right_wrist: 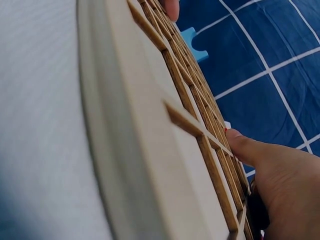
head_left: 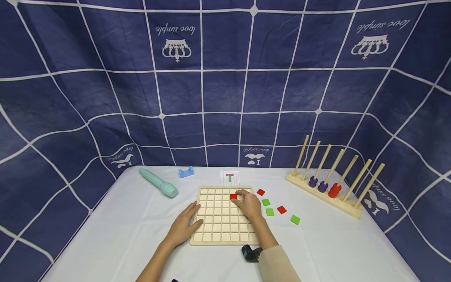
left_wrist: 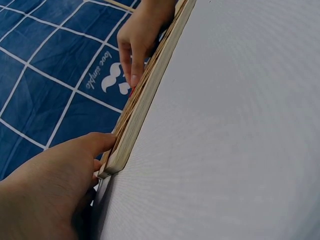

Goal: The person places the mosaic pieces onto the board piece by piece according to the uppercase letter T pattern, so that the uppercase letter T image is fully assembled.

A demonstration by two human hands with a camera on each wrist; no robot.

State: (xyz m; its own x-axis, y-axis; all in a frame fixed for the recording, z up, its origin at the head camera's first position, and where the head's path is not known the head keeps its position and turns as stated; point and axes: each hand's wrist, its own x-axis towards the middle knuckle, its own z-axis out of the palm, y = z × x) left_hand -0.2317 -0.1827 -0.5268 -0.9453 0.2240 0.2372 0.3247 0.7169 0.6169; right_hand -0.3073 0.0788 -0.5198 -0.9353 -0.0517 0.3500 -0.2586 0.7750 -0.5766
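Right fingers (head_left: 242,192) pinch red tile (head_left: 233,196)

white table (head_left: 116,239), gridded board (head_left: 226,237), tiles (head_left: 269,212), peg rack (head_left: 324,196), turquoise microphone (head_left: 158,183), card (head_left: 225,182), blue stand (head_left: 186,173)

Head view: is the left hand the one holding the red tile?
No, the right hand pinches the red tile, while the left hand touches the board.
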